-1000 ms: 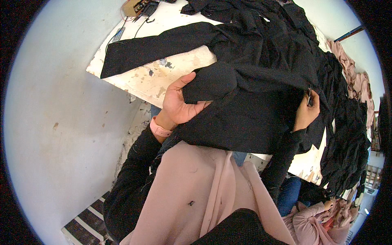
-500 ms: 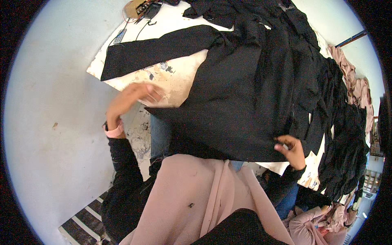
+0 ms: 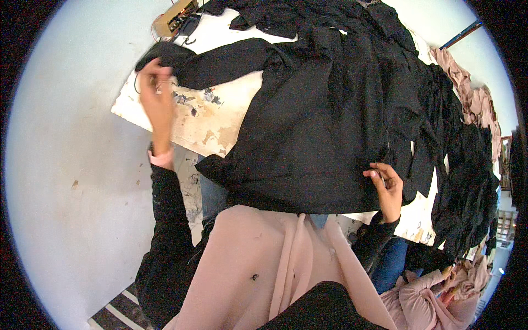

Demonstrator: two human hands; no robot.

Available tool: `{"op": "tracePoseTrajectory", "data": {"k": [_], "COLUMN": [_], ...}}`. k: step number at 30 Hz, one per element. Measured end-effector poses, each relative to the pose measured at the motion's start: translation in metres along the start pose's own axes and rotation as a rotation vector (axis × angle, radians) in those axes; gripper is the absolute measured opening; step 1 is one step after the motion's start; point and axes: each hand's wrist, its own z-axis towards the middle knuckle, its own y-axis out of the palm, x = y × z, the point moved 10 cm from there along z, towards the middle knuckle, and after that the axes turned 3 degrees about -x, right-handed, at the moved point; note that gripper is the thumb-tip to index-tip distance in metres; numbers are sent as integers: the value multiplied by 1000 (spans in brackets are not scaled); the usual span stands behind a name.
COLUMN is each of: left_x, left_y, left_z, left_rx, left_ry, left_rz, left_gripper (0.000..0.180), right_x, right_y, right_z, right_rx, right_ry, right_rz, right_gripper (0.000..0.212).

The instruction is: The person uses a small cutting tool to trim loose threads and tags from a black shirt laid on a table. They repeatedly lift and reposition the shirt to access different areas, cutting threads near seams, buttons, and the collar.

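Observation:
A black long-sleeved garment [image 3: 313,132] lies spread over the white table, its hem toward me. My left hand [image 3: 158,82] is at the end of its left sleeve [image 3: 225,61], fingers curled on the cloth and somewhat blurred. The sleeve's end is raised and bunched beside those fingers. Over the lower right part of the garment is my right hand [image 3: 389,190], its thumb and forefinger pinched together. Something small and dark seems to be between them, too small to name.
The stained white table [image 3: 209,129] shows beside the sleeve. A tan box with wires [image 3: 175,19] stands at its far left corner. More black cloth [image 3: 465,181] is heaped at the right, with pink cloth [image 3: 478,110] beyond. A person in pink [image 3: 429,302] sits at the lower right.
My left hand has moved up and away from me to the sleeve's end, which has gone from lying flat to bunched. My right hand has shifted slightly away from me, its fingers pinched.

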Motion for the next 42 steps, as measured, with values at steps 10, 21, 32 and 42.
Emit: {"op": "tracePoseTrajectory", "data": {"k": [10, 21, 32, 42], "left_x": [170, 153, 93, 84], "left_y": [127, 141, 185, 193], "left_z": [-158, -148, -176, -174], "left_rx": [-1191, -1072, -907, -839], "left_ry": [393, 267, -868, -834], "left_rz": [-275, -144, -808, -707], "left_gripper": [7, 7, 53, 46], "right_x": [-3, -62, -117, -97], "right_y": [-4, 38, 112, 96], "right_z": [14, 89, 36, 11], "right_rx": [252, 247, 155, 156], "right_ry": [83, -409, -618, -439], "right_rz": [-74, -292, -392, -164], "right_gripper": [22, 44, 32, 33]}}
